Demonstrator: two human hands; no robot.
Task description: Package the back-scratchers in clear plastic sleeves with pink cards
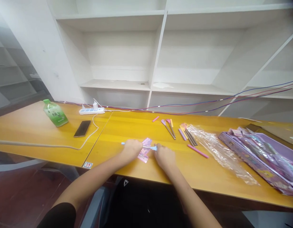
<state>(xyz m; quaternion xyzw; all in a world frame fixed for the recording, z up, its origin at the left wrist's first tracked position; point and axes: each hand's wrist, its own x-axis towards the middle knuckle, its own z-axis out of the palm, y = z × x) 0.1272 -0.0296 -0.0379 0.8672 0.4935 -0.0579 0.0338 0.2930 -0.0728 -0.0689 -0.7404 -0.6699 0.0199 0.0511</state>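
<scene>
A light blue back scratcher with a metal rod (146, 147) lies crosswise between my two hands, low over the table. My left hand (132, 150) is closed around its handle, whose blue end sticks out to the left. At the blue claw end, my right hand (164, 156) has its fingers closed; how firmly they grip the claw is hidden. Pink printed cards (143, 155) lie beneath the rod. Farther right are purple and pink back scratchers (169, 129) and a bunch with yellow and pink claws (189, 134). A pink tube (198, 151) and a purple tube (182, 134) lie near them.
Crumpled clear plastic (222, 155) and a purple box (256, 171) of wrapped items occupy the right side. On the left stand a green bottle (55, 113), a phone (82, 129) and a power strip (91, 110) with a white cable. White shelves (118, 84) rise behind.
</scene>
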